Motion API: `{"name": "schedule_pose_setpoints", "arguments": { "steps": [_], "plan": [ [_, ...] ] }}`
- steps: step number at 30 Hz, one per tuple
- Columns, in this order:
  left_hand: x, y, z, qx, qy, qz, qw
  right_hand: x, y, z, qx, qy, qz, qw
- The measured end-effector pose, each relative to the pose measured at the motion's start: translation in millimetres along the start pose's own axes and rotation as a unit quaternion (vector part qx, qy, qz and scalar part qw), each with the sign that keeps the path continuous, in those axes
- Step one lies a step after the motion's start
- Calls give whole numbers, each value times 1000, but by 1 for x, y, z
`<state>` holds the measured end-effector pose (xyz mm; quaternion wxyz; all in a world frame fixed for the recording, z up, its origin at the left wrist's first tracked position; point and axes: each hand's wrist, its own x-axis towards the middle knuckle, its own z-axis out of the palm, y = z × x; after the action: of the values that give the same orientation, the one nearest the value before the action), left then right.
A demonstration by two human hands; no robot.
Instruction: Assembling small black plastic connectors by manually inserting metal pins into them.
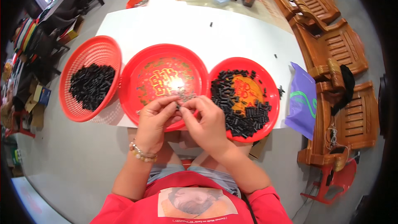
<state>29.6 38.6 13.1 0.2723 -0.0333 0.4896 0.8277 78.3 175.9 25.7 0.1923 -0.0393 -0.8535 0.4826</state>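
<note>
Red plastic containers, three in a row along the near side of the white table (166,25). Left hand (154,120) and right hand (207,124) meet over the near part of the centre tray (132,81), fingertips close together. Grip: narrow pinch from both sides on one small dark piece (178,107); fingers cover most of it, can't tell its exact shape. Probably held over the tray so drops get caught, two-handed because it's tiny.

Centre tray: gold pattern (163,81) on the floor, loose silvery bits (187,95) just beyond the fingertips, presumably there for short reach.

Left, mesh basket (85,53): one heap of black pieces (92,86); deep sides look suited to bulk.

Right tray (260,69): short black tubes (244,126), densest on the near side, orange print (248,89) showing mid-floor. Flanking the centre likely gives each hand its own pile.

Purple bag (302,99) sits right of that, apart. Stray black bit (211,24) on the table's far side.
</note>
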Motion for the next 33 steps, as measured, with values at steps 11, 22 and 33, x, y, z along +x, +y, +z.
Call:
{"name": "schedule_pose_setpoints", "arguments": {
  "steps": [11,22,33],
  "plan": [
    [3,-13,3,-215,-50,-121,968,1,9,-11,-11,20,-71,997],
    [9,1,-3,-244,-42,-98,964,43,127,-138,-362,151,150,907],
    [5,-2,13,-209,-83,-108,969,25,96,-116,-273,98,18,957]
  ]
}}
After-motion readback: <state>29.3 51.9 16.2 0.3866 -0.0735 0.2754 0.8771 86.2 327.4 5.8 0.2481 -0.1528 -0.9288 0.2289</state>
